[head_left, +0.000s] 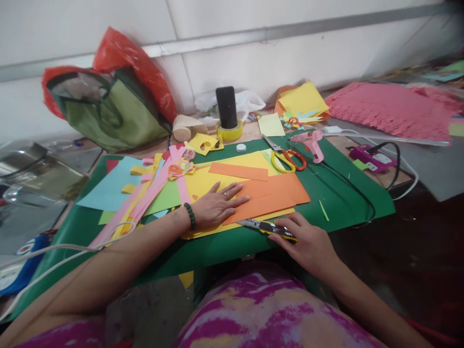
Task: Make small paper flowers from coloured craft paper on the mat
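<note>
My left hand (pixel 217 205) lies flat with fingers spread, pressing on the left part of an orange paper sheet (pixel 279 193). A narrow orange paper strip (pixel 237 171) rests just beyond my fingertips. Yellow paper sheets (pixel 203 181) lie beneath the orange one. My right hand (pixel 304 239) is wrapped round a utility knife (pixel 266 227) with a black and yellow handle. Its tip points left and lies at the near edge of the orange sheet, close to my left hand. Whether the blade touches the paper I cannot tell.
Scissors (pixel 288 159) and a pink glue gun (pixel 312 145) lie at the back right of the green mat (pixel 348 203). Pink and yellow paper strips (pixel 145 198) spread on the left, near a white cable (pixel 54 248). A phone (pixel 226 107) stands on a tape roll (pixel 230 131).
</note>
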